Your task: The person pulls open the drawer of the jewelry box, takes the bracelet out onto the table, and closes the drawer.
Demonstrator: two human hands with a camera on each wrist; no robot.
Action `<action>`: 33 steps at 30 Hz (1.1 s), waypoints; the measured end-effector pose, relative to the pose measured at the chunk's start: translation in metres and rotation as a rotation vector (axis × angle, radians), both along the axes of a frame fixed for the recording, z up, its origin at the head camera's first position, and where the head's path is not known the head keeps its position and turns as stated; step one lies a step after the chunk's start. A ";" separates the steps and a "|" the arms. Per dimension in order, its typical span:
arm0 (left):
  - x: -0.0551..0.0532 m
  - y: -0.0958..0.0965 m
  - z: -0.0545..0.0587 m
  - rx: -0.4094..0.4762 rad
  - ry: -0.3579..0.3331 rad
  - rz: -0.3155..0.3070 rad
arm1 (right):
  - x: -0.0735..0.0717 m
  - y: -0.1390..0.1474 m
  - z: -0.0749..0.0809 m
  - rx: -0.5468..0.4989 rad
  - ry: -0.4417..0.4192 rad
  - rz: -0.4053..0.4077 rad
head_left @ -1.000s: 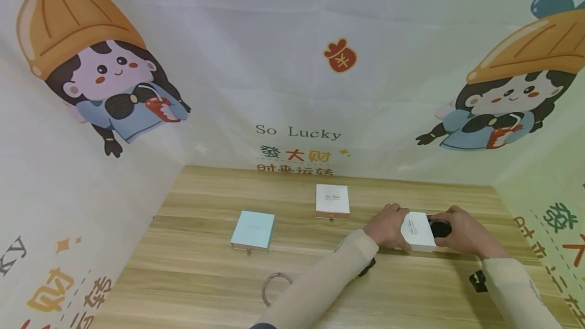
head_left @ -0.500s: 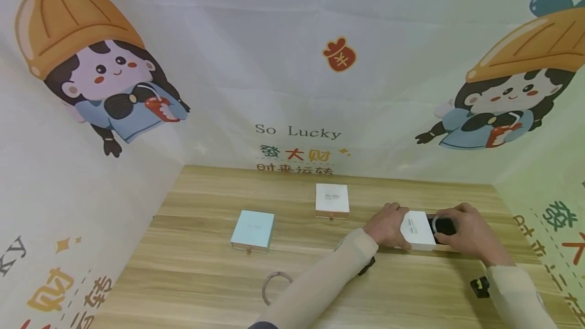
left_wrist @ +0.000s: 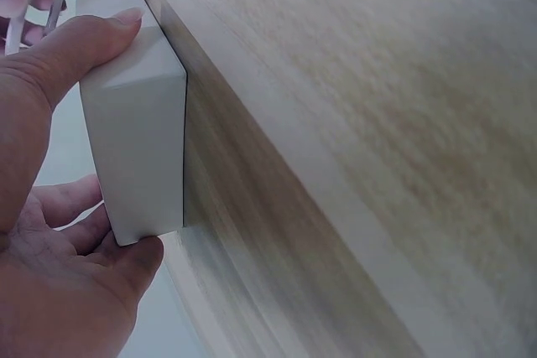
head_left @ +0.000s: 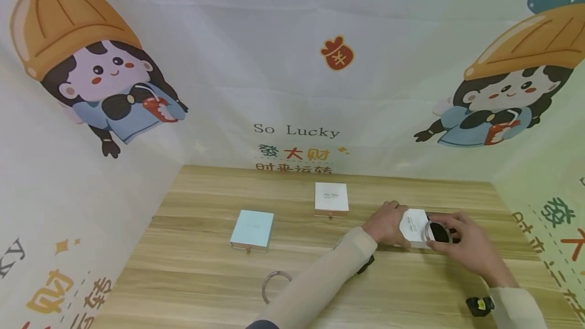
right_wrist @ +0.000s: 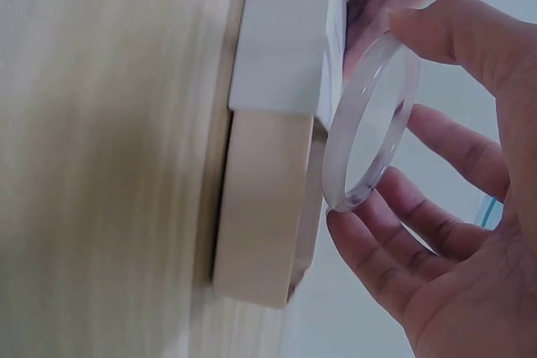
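Observation:
My left hand (head_left: pixel 387 225) grips the white cover of a small drawer-style jewelry box (head_left: pixel 415 225) on the right part of the table. In the left wrist view, the thumb lies on one side of the cover and fingers on the opposite side. The box's tan drawer (right_wrist: pixel 264 207) is slid out to the right. Between thumb and fingertips, my right hand (head_left: pixel 470 248) pinches a pale translucent bangle (right_wrist: pixel 344 123) with dark streaks. The bangle is tilted and held over the drawer, whose dark inside shows through the ring in the head view.
A second white box (head_left: pixel 331 198) stands shut farther back, left of the hands. A light blue box (head_left: pixel 252 228) is farther left. Another bangle (head_left: pixel 264 288) lies near the front, beside my left sleeve (head_left: pixel 315 278). Printed cloth walls (head_left: pixel 219 116) border the table.
The drawer has come farther out of its cover to the right. My right hand has raised the bangle from the drawer, while my left hand keeps its grip on the cover.

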State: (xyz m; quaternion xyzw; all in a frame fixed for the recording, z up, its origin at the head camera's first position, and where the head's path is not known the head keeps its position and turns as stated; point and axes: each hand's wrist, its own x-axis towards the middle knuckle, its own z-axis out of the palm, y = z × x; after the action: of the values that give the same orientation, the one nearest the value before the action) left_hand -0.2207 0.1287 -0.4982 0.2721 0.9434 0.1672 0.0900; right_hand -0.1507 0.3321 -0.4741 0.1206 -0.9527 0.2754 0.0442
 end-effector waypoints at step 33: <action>-0.001 0.002 -0.003 0.006 -0.015 0.006 | 0.060 -0.030 -0.044 0.138 0.199 0.216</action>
State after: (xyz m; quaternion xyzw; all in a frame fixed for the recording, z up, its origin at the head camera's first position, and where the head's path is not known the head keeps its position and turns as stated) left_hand -0.2216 0.1303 -0.5009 0.2683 0.9430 0.1721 0.0957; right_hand -0.0909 0.3023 -0.5181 0.2519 -0.9417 0.1990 0.1001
